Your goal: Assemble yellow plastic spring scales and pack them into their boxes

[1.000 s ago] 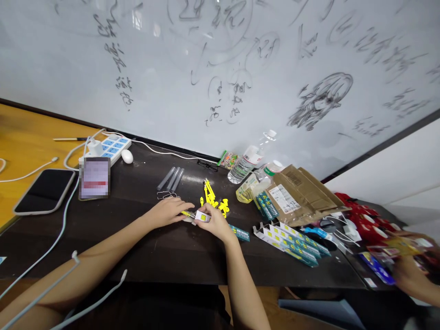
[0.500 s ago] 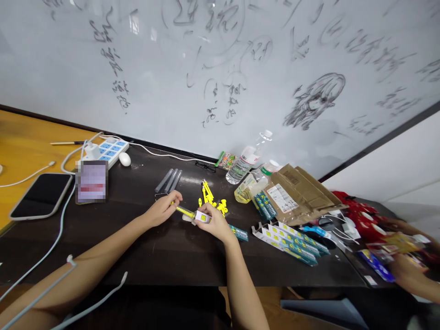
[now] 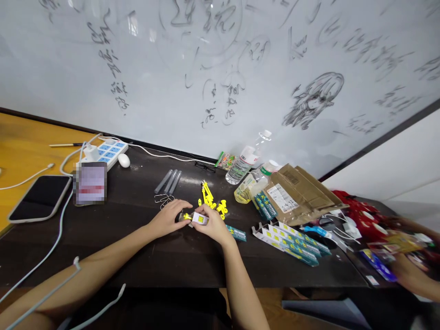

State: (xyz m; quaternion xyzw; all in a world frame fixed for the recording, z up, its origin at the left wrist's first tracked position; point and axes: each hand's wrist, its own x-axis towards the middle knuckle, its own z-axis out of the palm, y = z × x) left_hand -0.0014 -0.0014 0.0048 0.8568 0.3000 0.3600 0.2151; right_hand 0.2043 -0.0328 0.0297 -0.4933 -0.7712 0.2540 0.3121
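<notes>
My right hand (image 3: 213,225) grips a small white and teal cardboard box (image 3: 200,218) by its sides, with its end turned left. At that end, my left hand (image 3: 169,219) has thumb and fingers closed about a clear tube with yellow parts (image 3: 186,216), partly hidden by the fingers. How far the tube reaches into the box cannot be seen. Beyond the hands lie several loose yellow plastic pieces (image 3: 209,195), clear tubes (image 3: 168,182) and bent metal hooks (image 3: 163,199). Another teal box (image 3: 237,233) lies beside my right wrist.
Several teal and white boxes (image 3: 292,243) lie at right, near a cardboard parcel (image 3: 292,195) and bottles (image 3: 240,167). A phone (image 3: 39,197), power strip (image 3: 112,151) and white mouse-like object (image 3: 124,160) are at left. White cables cross my left arm. Another person's arm (image 3: 414,277) is far right.
My left hand has moved right, up to the box end, and closed around the tube. Less of the yellow strip shows outside the box. The metal hooks are now uncovered.
</notes>
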